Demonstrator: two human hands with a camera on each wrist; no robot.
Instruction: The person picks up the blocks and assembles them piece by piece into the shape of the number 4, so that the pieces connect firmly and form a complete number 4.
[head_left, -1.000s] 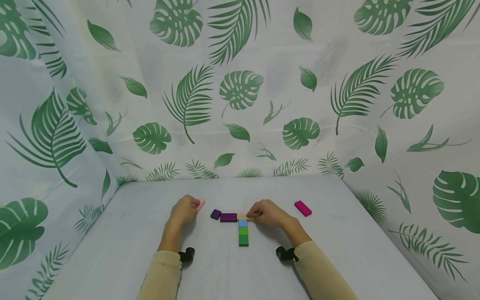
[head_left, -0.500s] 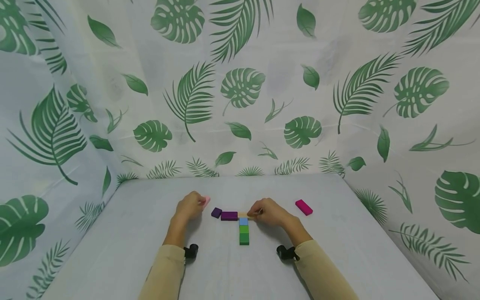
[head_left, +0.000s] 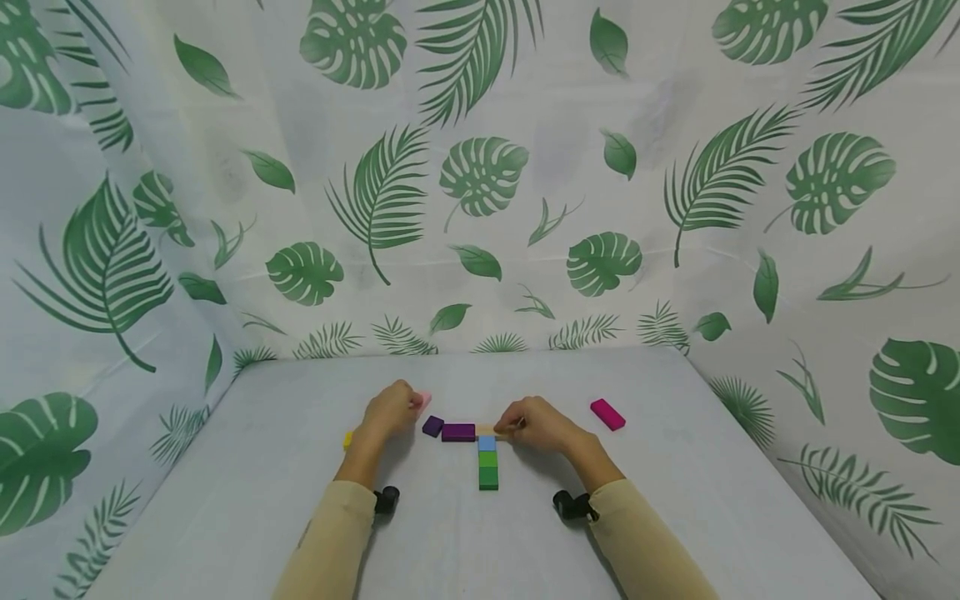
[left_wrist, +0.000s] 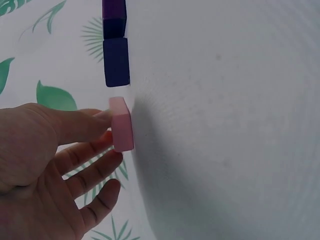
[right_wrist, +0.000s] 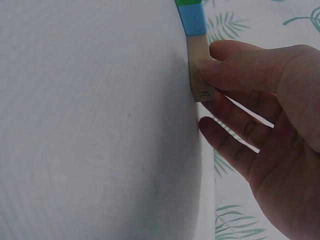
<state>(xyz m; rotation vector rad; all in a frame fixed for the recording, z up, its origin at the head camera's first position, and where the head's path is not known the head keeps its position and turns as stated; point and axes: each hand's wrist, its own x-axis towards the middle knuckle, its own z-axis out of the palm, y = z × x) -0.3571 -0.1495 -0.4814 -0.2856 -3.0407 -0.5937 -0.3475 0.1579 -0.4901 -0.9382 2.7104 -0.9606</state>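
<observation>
My left hand [head_left: 390, 410] pinches a pink block [left_wrist: 122, 125] between thumb and fingers, close to the table. Just right of it lies a small dark purple block [head_left: 432, 427], turned at a slight angle, beside a longer purple block [head_left: 458, 432]. With thumb and fingertips, my right hand [head_left: 542, 423] holds a plain wooden block [right_wrist: 199, 60] whose end bears the number 24. That block sits at the right of the purple one. Below it, a light blue block [head_left: 487, 443], a green block [head_left: 487, 459] and a darker green block [head_left: 488, 478] form a column.
A magenta block [head_left: 607, 414] lies apart to the right of my right hand. Behind my left wrist shows part of a yellow block [head_left: 348, 441]. A leaf-patterned cloth [head_left: 480, 275] stands along the back and sides of the white table [head_left: 450, 550].
My left hand has moved right with the pink block, nearer the dark purple block. The yellow block has come into view behind that wrist. My right hand keeps its place on the wooden block.
</observation>
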